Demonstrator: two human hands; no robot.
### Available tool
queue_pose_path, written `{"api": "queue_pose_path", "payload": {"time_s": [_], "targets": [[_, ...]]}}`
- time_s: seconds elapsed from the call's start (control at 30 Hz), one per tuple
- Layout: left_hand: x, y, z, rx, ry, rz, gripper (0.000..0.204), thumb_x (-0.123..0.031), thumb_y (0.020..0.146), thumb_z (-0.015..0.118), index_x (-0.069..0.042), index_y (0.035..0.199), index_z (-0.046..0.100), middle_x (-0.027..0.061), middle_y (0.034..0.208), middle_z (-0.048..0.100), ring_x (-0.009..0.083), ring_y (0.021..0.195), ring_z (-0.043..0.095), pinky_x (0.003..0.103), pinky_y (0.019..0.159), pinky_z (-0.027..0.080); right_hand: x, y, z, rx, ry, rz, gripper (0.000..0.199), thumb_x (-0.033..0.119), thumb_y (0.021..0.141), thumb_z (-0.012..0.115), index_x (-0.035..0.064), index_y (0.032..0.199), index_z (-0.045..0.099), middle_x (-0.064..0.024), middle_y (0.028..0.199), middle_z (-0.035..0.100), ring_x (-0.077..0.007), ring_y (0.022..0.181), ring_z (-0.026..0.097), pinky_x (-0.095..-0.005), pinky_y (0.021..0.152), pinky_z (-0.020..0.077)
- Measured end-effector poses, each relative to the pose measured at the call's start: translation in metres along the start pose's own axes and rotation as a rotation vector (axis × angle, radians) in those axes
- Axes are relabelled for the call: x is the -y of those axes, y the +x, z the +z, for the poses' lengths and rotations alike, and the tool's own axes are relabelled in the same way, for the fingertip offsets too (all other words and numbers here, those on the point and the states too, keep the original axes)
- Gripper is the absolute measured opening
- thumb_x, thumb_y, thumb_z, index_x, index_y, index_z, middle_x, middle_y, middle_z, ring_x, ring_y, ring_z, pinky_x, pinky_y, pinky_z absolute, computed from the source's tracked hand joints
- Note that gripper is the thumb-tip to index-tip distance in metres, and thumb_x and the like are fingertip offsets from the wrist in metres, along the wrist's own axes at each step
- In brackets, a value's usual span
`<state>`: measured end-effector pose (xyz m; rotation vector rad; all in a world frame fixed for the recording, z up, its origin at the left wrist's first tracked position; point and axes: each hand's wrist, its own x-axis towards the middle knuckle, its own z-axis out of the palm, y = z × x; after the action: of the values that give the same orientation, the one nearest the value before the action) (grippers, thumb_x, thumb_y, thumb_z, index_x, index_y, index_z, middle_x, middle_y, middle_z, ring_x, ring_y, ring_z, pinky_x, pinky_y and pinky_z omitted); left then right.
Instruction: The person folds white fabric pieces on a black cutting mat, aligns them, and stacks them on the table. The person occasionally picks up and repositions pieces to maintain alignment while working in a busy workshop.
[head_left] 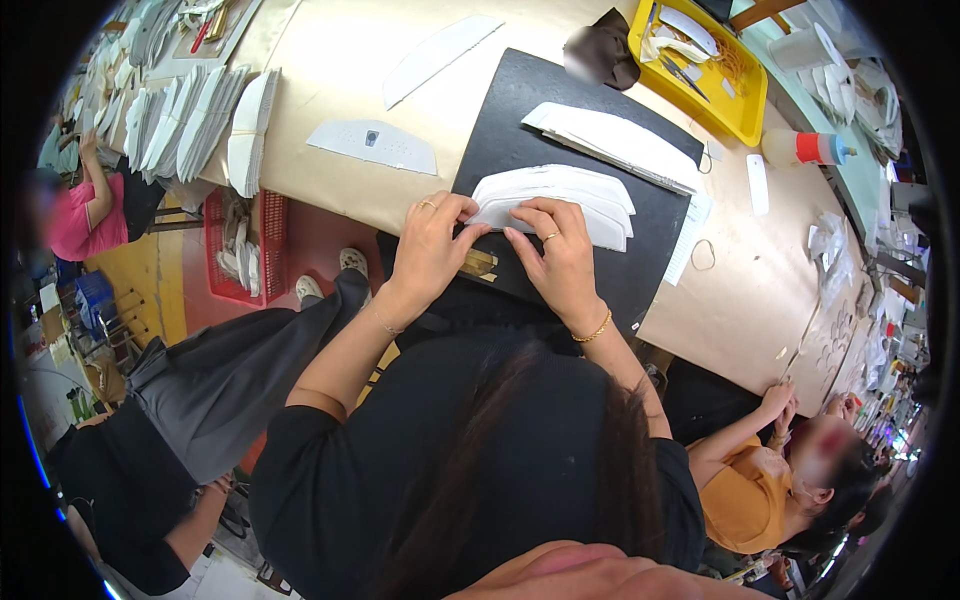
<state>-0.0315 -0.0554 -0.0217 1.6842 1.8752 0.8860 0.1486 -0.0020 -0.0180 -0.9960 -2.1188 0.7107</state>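
Note:
My left hand [434,238] and my right hand [560,258] are close together at the near edge of a black mat [520,95]. Both have thumb and fingers closed on the lower left edge of a white curved panel [585,222]. More curved panels [550,180] lie fanned out just behind it, overlapping. A thicker stack of similar white panels [610,142] rests farther back on the mat. Below my fingers, small yellowish strips [480,264] sit at the mat's edge. What exactly lies between the fingertips is too small to make out.
Two loose panels [440,58] lie left of the mat. A yellow tray [757,125] with tools, a dark cloth [603,52] and a bottle [800,148] stand at the back right. Tied panel bundles [252,135] and a red crate [216,270] are leftward. Other people sit or stand on both sides.

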Motion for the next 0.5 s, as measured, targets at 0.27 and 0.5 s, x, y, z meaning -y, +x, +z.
{"api": "queue_pose_path", "payload": {"time_s": [0.27, 0.5], "targets": [[0.002, 0.004, -0.02, 0.466, -1.242, -0.655, 0.018, -0.02, 0.094, 0.066, -0.003, 0.095, 0.061, 0.0055, 0.083, 0.067, 0.0093, 0.062, 0.06, 0.021, 0.061, 0.051, 0.011, -0.005, -0.011, -0.024, 0.125, -0.015, 0.039, 0.02, 0.068, 0.084, 0.0045, 0.099, 0.064, -0.0096, 0.102, 0.062, -0.0271, 0.095, 0.057, -0.0351, 0.081, 0.048], [-0.029, 0.005, -0.004, 0.529, -1.417, -0.409, 0.015, -0.018, 0.096, 0.062, -0.004, 0.094, 0.059, 0.0004, 0.09, 0.057, 0.0055, 0.078, 0.053, 0.02, 0.069, 0.044, 0.026, -0.003, -0.028, -0.052, 0.41, 0.172, 0.042, 0.024, 0.07, 0.086, 0.0049, 0.096, 0.059, -0.0098, 0.106, 0.062, -0.0232, 0.098, 0.058, -0.0334, 0.078, 0.0488]]}}
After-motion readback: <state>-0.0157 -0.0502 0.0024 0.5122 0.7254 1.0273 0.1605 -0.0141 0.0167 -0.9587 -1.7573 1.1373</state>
